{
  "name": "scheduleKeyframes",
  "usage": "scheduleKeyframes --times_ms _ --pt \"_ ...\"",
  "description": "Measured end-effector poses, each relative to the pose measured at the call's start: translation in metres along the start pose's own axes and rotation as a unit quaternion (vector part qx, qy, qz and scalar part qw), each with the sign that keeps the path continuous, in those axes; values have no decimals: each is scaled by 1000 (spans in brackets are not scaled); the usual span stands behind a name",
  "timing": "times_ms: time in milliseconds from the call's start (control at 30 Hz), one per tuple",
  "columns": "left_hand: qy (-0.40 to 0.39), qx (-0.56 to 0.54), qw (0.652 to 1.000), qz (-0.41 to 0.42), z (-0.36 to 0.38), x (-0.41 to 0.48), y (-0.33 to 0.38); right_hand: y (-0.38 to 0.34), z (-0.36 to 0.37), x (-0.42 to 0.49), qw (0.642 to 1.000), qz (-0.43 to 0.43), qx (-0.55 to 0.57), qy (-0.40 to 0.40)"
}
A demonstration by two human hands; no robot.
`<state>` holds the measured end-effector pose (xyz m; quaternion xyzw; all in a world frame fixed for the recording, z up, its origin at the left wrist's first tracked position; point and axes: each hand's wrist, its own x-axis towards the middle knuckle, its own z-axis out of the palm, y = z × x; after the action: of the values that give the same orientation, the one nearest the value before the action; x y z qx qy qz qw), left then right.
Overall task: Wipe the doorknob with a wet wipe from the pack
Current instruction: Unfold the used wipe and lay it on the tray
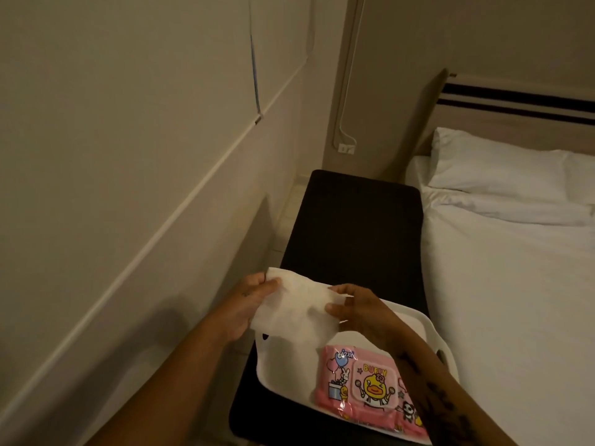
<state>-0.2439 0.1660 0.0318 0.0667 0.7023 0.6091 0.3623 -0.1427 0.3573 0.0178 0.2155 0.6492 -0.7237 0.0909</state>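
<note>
**Wipe out of the pack and spread between both hands**

Both hands are working above the near end of the dark worktop (354,226) right now. The left hand (249,309) is pinching the left edge of the white wet wipe (297,309), thumb on top, fingers curled underneath. The right hand (355,309) is gripping the wipe's right edge between thumb and fingertips, so the sheet is hanging stretched between the two, with its lower part drooping toward the tray.

Below the wipe, a white tray (283,362) with cut-out handles is sitting on the worktop, and the pink pack (367,384) of wipes is lying flat in it, near the right forearm. Its flip lid, printed with a yellow duck, is looking closed.

To the right, a bed (515,284) with white sheets and a pillow (495,169) is running just beside the worktop. To the left, a pale wall (128,123) is filling the view, and a socket (346,148) is showing in the far corner. The doorknob is not appearing anywhere in this view.
</note>
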Motion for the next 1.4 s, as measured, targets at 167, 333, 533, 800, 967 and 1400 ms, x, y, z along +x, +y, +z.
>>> scheduleKeyframes --times_ms 167,333,533,800,967,1400 --pt "12 23 1000 -17 4 4 -9 14 1 9 995 49 16 89" --pt "66 42 996 -34 13 11 -25 24 5 14 987 90 73 111" --pt "81 5 994 -76 18 17 -43 34 6 20 982 118 59 133" --pt "137 84 983 -94 19 28 -58 49 21 38 976 169 31 136" --pt "180 204 958 -91 28 38 -67 58 24 45 973 190 11 133" --pt "175 290 940 -43 53 54 -85 63 9 41 981 152 2 117"
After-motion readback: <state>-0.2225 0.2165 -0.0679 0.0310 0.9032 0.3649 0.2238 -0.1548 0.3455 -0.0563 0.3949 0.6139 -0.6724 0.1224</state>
